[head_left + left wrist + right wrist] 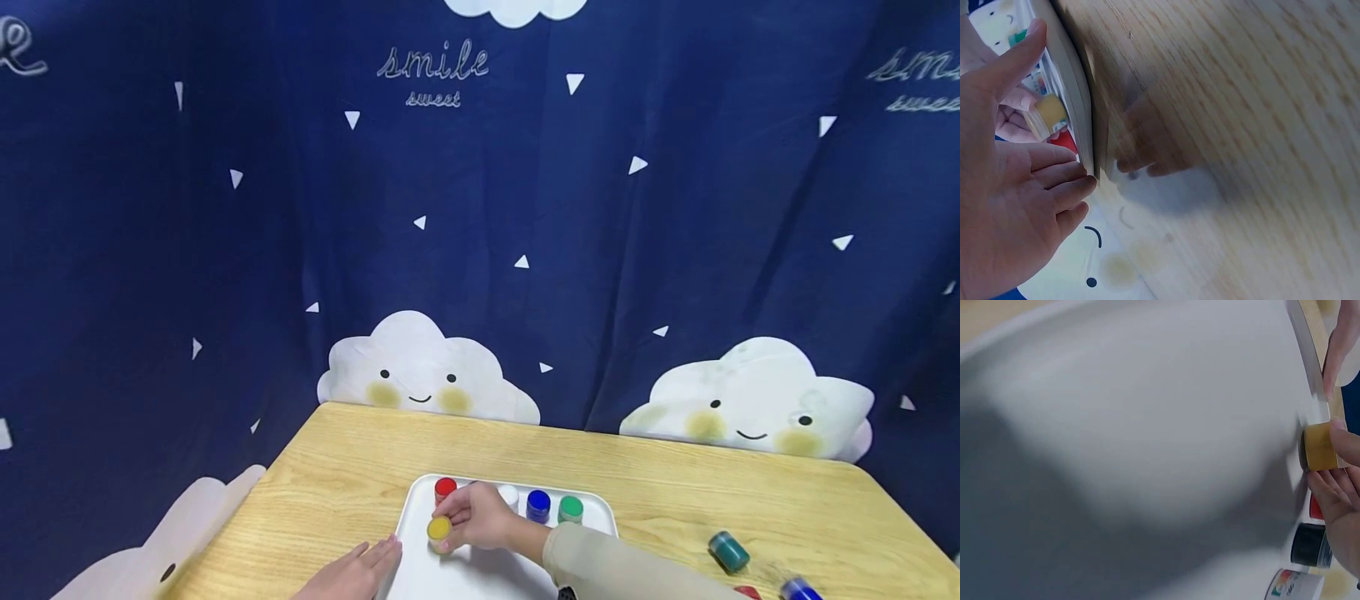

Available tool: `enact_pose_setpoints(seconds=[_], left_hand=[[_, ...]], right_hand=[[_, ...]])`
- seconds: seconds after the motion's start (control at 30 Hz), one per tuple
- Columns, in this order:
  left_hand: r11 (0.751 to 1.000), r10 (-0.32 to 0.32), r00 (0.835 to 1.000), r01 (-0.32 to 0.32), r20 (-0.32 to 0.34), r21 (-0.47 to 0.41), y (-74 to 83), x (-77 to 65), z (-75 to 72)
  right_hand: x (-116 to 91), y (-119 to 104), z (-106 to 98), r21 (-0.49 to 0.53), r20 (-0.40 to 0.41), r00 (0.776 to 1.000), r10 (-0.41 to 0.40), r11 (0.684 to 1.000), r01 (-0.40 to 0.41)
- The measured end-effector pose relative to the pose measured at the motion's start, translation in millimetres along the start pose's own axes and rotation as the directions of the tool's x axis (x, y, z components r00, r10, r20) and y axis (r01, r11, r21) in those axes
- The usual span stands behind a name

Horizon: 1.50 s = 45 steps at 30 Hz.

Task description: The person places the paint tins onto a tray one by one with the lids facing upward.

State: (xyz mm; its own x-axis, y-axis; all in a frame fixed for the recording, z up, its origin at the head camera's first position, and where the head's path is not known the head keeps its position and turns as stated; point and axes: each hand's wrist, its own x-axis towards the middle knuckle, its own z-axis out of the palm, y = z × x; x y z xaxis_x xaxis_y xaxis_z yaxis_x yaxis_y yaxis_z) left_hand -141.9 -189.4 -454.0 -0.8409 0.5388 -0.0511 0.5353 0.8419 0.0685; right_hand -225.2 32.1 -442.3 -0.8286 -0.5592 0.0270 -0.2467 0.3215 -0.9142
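A small paint jar with a yellow lid [439, 530] is pinched between the thumb and fingers of my right hand [486, 518]. It is upright, at or just above the white tray [468, 579]; contact is unclear. Behind it is a red jar [446, 488]. Farther right along the back are a white jar [508, 497], a blue jar [537, 505] and a green jar [571, 509]. The right wrist view also shows a black jar [1310, 545], covered by my hand in the head view. My left hand [356, 572] has extended fingers at the tray's left edge.
On the wooden table [360, 467], right of the tray, lie a teal jar [728, 551], a blue jar [799, 589] and a partly cut-off red one [747, 592]. A dark blue curtain [465, 192] with clouds hangs behind the table.
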Motion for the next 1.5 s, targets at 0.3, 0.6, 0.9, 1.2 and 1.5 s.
enact_pose_setpoints(seconds=[0.3, 0.6, 0.9, 1.2, 1.5], left_hand=[[0.998, 0.045, 0.998, -0.043, -0.044, 0.044, -0.8, -1.3, 0.6], [0.999, 0.020, 0.999, -0.019, -0.032, 0.029, -0.7, -1.9, -0.7], [1.000, -0.015, 1.000, 0.015, -0.003, -0.023, -0.8, -1.7, -2.3], [0.999, 0.001, 1.000, 0.000, 0.007, -0.047, -0.2, -1.8, -4.2], [1.000, 0.004, 1.000, -0.004, -0.012, -0.026, 0.9, -2.7, -2.0]], right_hand=[[4.1, -0.1, 7.4, -0.001, -0.049, 0.998, -0.038, 0.999, 0.038], [4.6, -5.2, 9.5, -0.068, -0.078, 0.995, -0.065, 0.996, 0.060], [-0.8, -23.2, -6.1, -0.179, -0.045, 0.996, -0.081, 0.981, 0.072], [-44.7, -39.3, -60.6, -0.294, 0.068, 0.996, -0.064, 0.952, 0.081], [-93.5, -22.3, -115.4, -0.250, 0.115, 0.992, -0.041, 0.966, 0.069]])
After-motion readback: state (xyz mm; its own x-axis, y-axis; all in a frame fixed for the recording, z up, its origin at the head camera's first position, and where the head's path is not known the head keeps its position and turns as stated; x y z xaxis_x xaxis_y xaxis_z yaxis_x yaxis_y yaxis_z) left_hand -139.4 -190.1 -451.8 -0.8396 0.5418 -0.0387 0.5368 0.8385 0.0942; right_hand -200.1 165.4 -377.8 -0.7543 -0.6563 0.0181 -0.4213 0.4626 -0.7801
